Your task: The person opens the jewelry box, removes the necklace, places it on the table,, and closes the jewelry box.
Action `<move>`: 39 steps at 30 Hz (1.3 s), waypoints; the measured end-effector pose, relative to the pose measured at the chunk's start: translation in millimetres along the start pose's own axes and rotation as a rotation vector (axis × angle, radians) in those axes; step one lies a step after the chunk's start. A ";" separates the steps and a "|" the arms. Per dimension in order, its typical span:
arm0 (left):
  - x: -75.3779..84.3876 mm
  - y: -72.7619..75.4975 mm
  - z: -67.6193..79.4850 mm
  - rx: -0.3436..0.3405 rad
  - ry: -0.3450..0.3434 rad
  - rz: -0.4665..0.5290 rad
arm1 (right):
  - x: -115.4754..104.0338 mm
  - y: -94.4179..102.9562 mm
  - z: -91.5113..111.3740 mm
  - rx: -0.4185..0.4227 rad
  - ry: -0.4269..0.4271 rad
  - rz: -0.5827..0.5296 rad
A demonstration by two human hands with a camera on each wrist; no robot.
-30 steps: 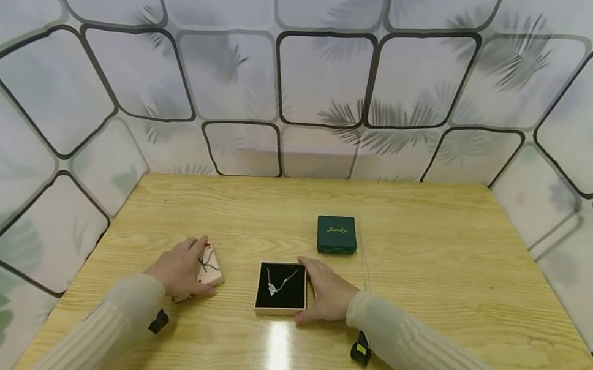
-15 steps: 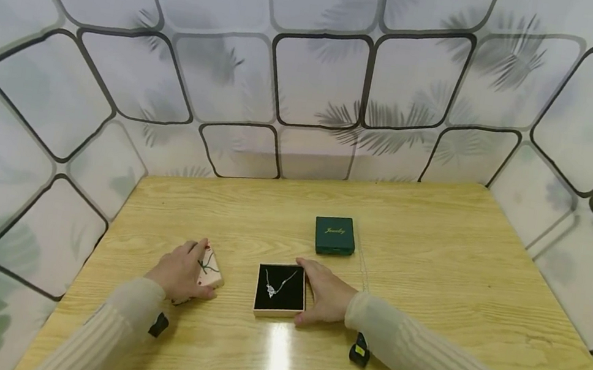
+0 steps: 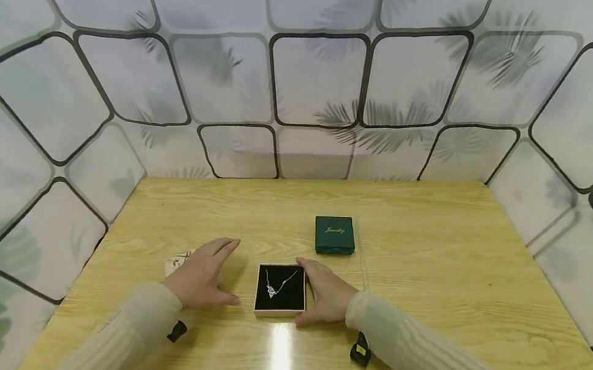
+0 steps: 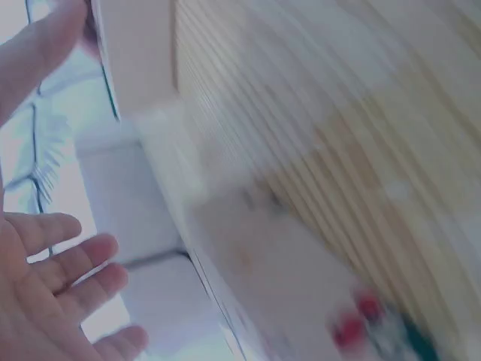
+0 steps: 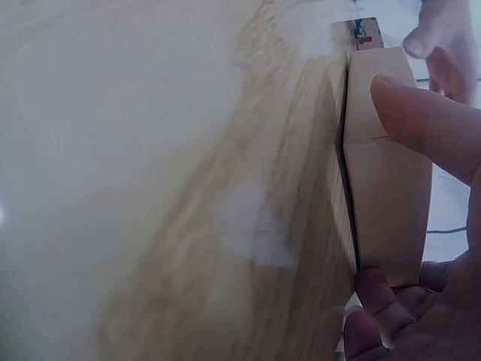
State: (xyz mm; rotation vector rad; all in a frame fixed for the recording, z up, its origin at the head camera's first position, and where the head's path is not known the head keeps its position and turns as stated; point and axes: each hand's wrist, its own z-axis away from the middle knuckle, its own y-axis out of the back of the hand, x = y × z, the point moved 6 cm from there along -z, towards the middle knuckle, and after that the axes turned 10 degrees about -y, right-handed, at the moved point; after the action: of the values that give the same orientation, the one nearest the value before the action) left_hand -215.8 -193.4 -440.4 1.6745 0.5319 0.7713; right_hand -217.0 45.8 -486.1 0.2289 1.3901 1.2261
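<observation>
An open cream jewelry box [image 3: 278, 314] with a black insert sits on the table, a silver necklace [image 3: 271, 292] laid across the insert. My right hand [image 3: 329, 294] holds the box by its right side, thumb at the near corner and fingers at the far one. In the right wrist view the thumb presses the pale box wall [image 5: 391, 195]. Left of the box, my left hand [image 3: 202, 275] is in the air with fingers spread, holding nothing. Behind it lies the floral box lid [image 3: 174, 262], partly hidden; its red and green pattern is blurred in the left wrist view.
A dark green box [image 3: 335, 235] lettered in gold stands farther back on the wooden table [image 3: 423, 237]. Beside it a thin chain [image 3: 363, 267] runs toward my right wrist. Patterned curtain walls [image 3: 314, 82] enclose the table at the back and sides.
My left hand has let go of the floral lid and moved right, toward the open box. The lid stays on the table at the left. My right hand keeps its hold.
</observation>
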 end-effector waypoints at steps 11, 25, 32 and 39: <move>35.0 -24.2 -21.0 -0.106 -0.070 0.075 | -1.0 0.7 -0.8 -0.003 0.006 0.007; 38.0 -27.0 -23.3 -0.140 -0.047 0.087 | -8.5 6.6 2.5 -0.005 0.012 0.006; 37.9 -27.1 -24.6 -0.145 -0.035 0.103 | -18.7 20.5 -2.3 0.120 0.094 0.055; 37.5 -29.1 -23.5 -0.152 -0.028 0.120 | -26.4 28.3 -8.4 0.187 0.149 0.127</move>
State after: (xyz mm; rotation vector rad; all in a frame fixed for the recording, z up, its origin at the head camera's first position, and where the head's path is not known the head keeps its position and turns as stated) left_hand -205.9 -144.4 -457.8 1.5839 0.3464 0.8530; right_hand -231.0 33.7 -451.1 0.3664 1.6430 1.2373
